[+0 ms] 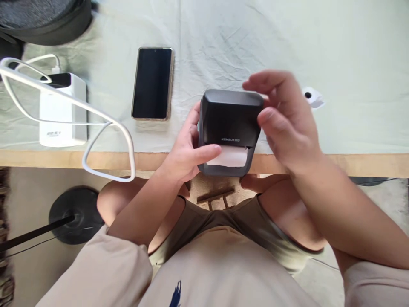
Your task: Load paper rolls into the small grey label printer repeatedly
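A small black label printer [231,119] marked NIIMBOT is tilted up over the table's front edge. White label paper [228,156] shows in the slot at its lower end. My left hand [188,149] grips the printer from the left side, with its thumb lying across the paper. At the printer's upper right corner is my right hand [284,119], its thumb and fingers spread apart and slightly blurred. Whether the right fingertips touch the casing I cannot tell. Farther right, a small white roll [311,97] with a dark hole lies on the cloth.
A dark-screened phone [152,83] lies left of the printer. Beyond it sits a white power bank [62,111] with a looped white cable [110,117] hanging over the wooden table edge [335,165]. A round black object [47,23] occupies the back left corner. A black stand base [75,215] rests on the floor.
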Available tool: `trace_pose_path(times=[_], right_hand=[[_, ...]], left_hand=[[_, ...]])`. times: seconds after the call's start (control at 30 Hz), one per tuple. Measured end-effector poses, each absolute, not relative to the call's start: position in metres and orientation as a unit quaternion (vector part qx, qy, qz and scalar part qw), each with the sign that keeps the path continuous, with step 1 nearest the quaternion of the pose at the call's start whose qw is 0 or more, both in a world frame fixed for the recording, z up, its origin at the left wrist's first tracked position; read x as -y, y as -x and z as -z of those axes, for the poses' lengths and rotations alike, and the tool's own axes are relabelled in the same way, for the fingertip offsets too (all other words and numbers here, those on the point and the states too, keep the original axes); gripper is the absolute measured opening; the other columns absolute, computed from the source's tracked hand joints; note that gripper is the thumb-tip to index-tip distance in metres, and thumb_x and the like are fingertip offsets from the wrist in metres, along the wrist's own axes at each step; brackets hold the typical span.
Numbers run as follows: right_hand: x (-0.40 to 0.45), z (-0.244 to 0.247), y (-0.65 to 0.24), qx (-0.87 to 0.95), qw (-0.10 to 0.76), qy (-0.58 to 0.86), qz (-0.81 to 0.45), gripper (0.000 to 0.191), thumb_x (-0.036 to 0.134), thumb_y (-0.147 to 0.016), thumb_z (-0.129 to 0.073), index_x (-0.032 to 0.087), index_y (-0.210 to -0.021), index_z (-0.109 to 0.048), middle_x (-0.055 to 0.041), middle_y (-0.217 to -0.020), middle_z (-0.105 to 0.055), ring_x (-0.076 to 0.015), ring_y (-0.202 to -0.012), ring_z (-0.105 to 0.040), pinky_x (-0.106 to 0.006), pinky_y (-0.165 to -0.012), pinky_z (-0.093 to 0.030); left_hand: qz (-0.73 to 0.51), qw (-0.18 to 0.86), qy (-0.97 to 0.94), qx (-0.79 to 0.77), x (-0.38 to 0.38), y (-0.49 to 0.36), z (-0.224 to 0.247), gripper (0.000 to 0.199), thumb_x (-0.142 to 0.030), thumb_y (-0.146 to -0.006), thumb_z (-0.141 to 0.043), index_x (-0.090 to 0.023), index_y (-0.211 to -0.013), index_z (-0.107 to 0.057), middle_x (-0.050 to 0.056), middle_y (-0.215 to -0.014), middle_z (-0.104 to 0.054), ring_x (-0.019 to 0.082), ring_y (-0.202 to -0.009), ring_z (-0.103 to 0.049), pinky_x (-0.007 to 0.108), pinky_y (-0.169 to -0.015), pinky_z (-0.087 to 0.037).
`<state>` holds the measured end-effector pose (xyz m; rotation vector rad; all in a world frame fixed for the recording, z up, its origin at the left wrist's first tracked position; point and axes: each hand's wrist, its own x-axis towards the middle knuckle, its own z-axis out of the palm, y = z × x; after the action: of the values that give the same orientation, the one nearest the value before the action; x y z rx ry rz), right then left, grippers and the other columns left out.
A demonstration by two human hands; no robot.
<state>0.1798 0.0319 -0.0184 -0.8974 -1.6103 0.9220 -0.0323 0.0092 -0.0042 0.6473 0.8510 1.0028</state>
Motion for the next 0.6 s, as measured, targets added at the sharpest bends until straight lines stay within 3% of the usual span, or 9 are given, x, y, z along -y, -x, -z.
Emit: trace_pose_path(times=[0.1,0.17,0.27,0.43,0.5,0.6], right_hand=[[-0.027,0.026,-0.176,0.684,0.472,0.342,-0.439,0.059,0.072,-0.104,-0.075,0.041,-0.152,-0.06,-0.0016,-0.12,-0.076,-0.0225,-0.094,-0.078,-0.034,-0.073,-0.071],[-0.024,0.027,-0.175,0.682,0.454,0.344,-0.459,0.064,0.073,-0.104,-0.073,0.041,-0.156,-0.055,-0.0026,-0.118,-0.076,-0.0237,-0.091,-0.076,-0.034,-0.066,-0.069],[-0.023,0.03,-0.175,0.68,0.432,0.382,-0.453,0.064,0.074,-0.105,-0.069,0.038,-0.156,-0.054,-0.0049,-0.12,-0.078,-0.026,-0.094,-0.078,-0.036,-0.068,-0.07],[-0.033,0.048,-0.18,0.689,0.458,0.38,-0.413,0.059,0.075,-0.107,-0.066,0.042,-0.155,-0.058,0.0011,-0.111,-0.079,-0.0204,-0.086,-0.079,-0.03,-0.064,-0.065],[-0.038,0.055,-0.184,0.691,0.457,0.396,-0.395,0.059,0.077,-0.108,-0.064,0.042,-0.155,-0.058,0.0012,-0.118,-0.079,-0.0194,-0.088,-0.08,-0.031,-0.067,-0.066],[-0.044,0.058,-0.192,0.658,0.491,0.426,-0.381,0.061,0.081,-0.104,-0.066,0.04,-0.15,-0.061,-0.004,-0.138,-0.079,-0.0238,-0.106,-0.083,-0.036,-0.079,-0.071]], left_hand=[[-0.465,0.742,-0.301,-0.377,-0.008,0.031,0.003,0.055,-0.037,-0.076,-0.095,-0.029,-0.127,-0.078,0.007,-0.118,-0.087,0.043,-0.144,-0.076,0.047,-0.103,-0.071],[-0.467,0.74,-0.31,-0.372,-0.009,0.031,0.004,0.047,-0.039,-0.079,-0.095,-0.029,-0.122,-0.08,0.008,-0.119,-0.088,0.044,-0.145,-0.075,0.046,-0.097,-0.072],[-0.467,0.746,-0.309,-0.359,-0.01,0.033,0.006,0.043,-0.039,-0.083,-0.096,-0.025,-0.12,-0.081,0.009,-0.12,-0.088,0.044,-0.145,-0.076,0.047,-0.097,-0.074],[-0.454,0.77,-0.281,-0.35,-0.013,0.028,0.003,0.041,-0.042,-0.087,-0.097,-0.023,-0.121,-0.083,0.008,-0.123,-0.09,0.041,-0.151,-0.072,0.047,-0.119,-0.068],[-0.46,0.774,-0.241,-0.362,-0.015,0.024,0.002,0.036,-0.047,-0.098,-0.086,-0.02,-0.122,-0.082,0.01,-0.123,-0.09,0.04,-0.155,-0.07,0.048,-0.124,-0.066],[-0.479,0.761,-0.18,-0.399,-0.018,0.019,0.003,0.032,-0.05,-0.108,-0.073,-0.02,-0.112,-0.082,0.009,-0.122,-0.09,0.038,-0.157,-0.069,0.048,-0.127,-0.064]])
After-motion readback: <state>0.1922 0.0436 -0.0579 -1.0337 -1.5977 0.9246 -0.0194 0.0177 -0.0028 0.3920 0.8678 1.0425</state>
